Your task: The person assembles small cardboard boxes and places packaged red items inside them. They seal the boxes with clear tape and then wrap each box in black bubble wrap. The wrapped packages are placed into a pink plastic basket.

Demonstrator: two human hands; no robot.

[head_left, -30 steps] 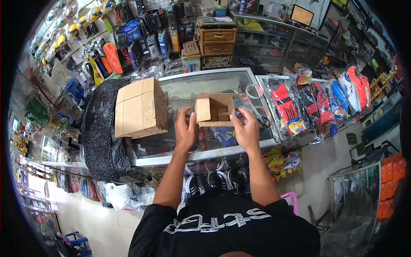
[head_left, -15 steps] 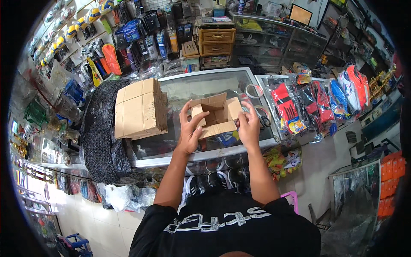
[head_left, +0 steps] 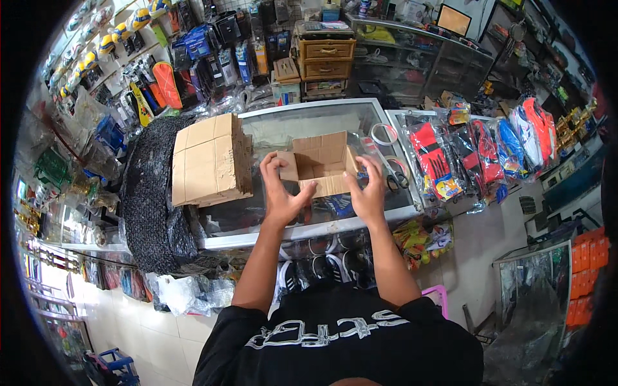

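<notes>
Between my hands is a small brown cardboard box (head_left: 322, 168), its top flaps standing apart so the hollow inside shows. My left hand (head_left: 283, 196) grips it at the left, fingers curled over the left flap and thumb near the front flap. On the other side my right hand (head_left: 368, 193) holds the right flap, with the thumb at the front right corner. The box is above the glass counter (head_left: 283, 119). To its left lies a stack of flattened brown cardboard boxes (head_left: 205, 161).
Right of the box lie a tape roll (head_left: 384, 134) and black-handled scissors (head_left: 398, 180). Black bubble wrap (head_left: 151, 193) drapes over the counter's left end. Bagged gloves (head_left: 430, 157) cover the right counter. Shoes (head_left: 322, 270) stand below the front edge.
The box's left and back flaps have swung further outward, and the inside shows more. Both my hands have shifted slightly, with the left fingers now over the left flap.
</notes>
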